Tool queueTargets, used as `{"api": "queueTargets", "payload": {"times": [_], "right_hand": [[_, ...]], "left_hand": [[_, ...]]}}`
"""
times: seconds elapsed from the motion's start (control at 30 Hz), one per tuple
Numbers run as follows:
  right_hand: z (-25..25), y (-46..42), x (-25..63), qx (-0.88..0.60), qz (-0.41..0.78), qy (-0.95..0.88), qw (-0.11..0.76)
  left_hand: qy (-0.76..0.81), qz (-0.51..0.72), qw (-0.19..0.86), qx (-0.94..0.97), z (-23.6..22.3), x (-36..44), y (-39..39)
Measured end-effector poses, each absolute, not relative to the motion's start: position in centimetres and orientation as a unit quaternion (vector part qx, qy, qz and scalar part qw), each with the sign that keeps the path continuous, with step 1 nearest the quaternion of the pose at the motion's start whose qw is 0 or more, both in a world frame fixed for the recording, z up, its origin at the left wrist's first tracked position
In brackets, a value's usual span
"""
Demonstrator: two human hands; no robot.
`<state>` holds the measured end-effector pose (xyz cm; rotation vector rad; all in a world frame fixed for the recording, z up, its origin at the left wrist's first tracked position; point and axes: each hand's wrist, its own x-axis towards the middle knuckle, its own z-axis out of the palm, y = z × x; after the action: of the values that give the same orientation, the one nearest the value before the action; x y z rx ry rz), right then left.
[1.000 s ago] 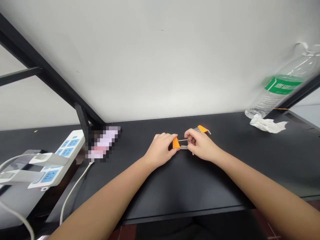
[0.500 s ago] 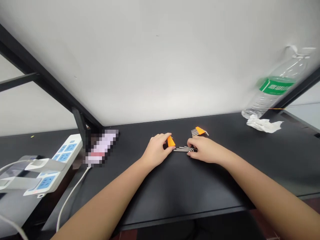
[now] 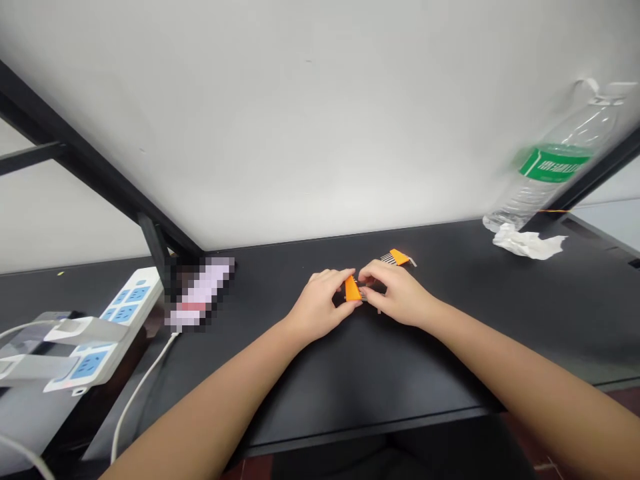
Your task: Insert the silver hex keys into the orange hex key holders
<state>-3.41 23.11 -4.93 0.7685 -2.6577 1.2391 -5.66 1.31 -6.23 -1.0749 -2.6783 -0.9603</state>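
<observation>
Over the middle of the black table [image 3: 350, 387], my left hand [image 3: 320, 307] pinches a small orange hex-key holder [image 3: 353, 289] between thumb and fingers. My right hand [image 3: 397, 293] meets it from the right, fingers closed on the grey metal hex keys [image 3: 367, 295] that reach into the holder. Most of the keys are hidden under my right fingers. A second orange holder with its own row of hex keys [image 3: 397, 257] lies on the table just behind my right hand, untouched.
A clear plastic bottle with a green label [image 3: 550, 167] leans at the back right, beside a crumpled white tissue [image 3: 525, 243]. At the left are a white power strip with blue sockets [image 3: 100, 333], its white cable [image 3: 140, 387], and a black frame post [image 3: 155, 247].
Half a second ago the hands were apart, the keys lying loose on the table under my right hand. Now my right hand has brought the keys back against the orange holder.
</observation>
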Motion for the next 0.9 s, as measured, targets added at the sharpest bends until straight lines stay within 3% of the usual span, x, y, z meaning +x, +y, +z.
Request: {"api": "queueTargets", "payload": {"times": [0.17, 0.47, 0.6, 0.77, 0.9], "right_hand": [[-5.5, 22.2, -3.6, 0.246, 0.443, -0.860, 0.067], [-5.1, 23.4, -3.9, 0.144, 0.423, -0.894, 0.009], [-4.8, 25.3, -4.5, 0.093, 0.366, -0.926, -0.006], [-4.6, 26.7, -4.7, 0.114, 0.251, -0.956, -0.098], [-4.6, 25.9, -3.9, 0.159, 0.226, -0.958, -0.083]], "left_hand": [[-0.882, -0.297, 0.036, -0.364, -5.6, -5.4, 1.6], [-0.909, -0.221, 0.055, -0.350, -6.2, -6.2, 1.2], [-0.918, -0.215, 0.059, -0.330, -6.3, -6.5, 0.8], [-0.923, -0.226, 0.065, -0.306, -6.6, -6.7, 0.6], [-0.920, -0.226, 0.057, -0.315, -6.7, -6.6, 0.7]]}}
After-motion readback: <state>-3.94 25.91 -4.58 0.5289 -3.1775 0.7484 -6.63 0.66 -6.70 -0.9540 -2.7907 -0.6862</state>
